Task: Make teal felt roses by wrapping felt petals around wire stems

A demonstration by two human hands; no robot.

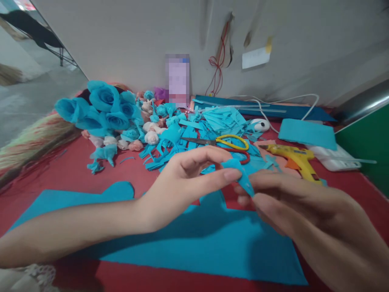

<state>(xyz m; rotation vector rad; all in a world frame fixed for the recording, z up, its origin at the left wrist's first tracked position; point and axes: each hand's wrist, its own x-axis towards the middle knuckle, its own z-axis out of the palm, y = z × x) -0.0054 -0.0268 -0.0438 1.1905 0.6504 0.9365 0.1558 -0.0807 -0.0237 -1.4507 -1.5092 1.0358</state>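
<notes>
A small blue paper piece (247,185) is being held just right of the frame's centre. Judging by its look, something light, soft and easily torn is being handled — best gripped gently, by its ends. The upper end is being pinched between thumb and finger of the left hand (179,178), the lower tip by the right hand's (313,209) fingertips. At bottom centre, a blue sheet (182,243) is being shaded; above, scissors (232,142) are being ringed by scraps (225,119).
</notes>
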